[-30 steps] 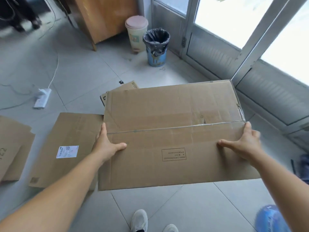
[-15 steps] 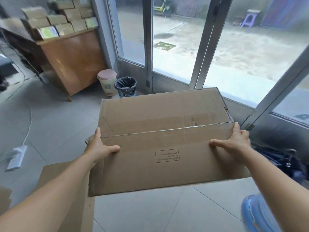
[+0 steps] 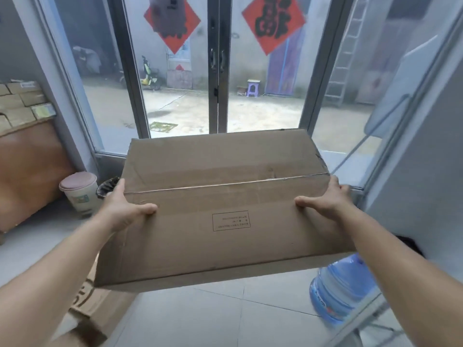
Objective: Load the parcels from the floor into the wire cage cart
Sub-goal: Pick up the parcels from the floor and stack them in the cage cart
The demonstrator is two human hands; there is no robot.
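My left hand grips the left end of the cardboard parcel, thumb lying across the top face and the other fingers wrapped down the side out of sight. My right hand holds the right end the same way, thumb on top and pointing inward, fingers curled over the edge. Between them I carry the parcel in the air, well above the tiled floor, its long side across my body and its top tilted a little toward me. A taped seam runs along the top, and a small printed box sits on the near half, its text upside down to me.

Below my left forearm, flattened cardboard lies on the floor. Below my right forearm stands a blue water jug, with a grey metal bar crossing in front of it. Beyond the parcel's left corner are a pale bin with a pink lid and a bin lined with a black bag, beside a wooden cabinet stacked with small boxes. Straight ahead are glass doors bearing two red diamond papers.
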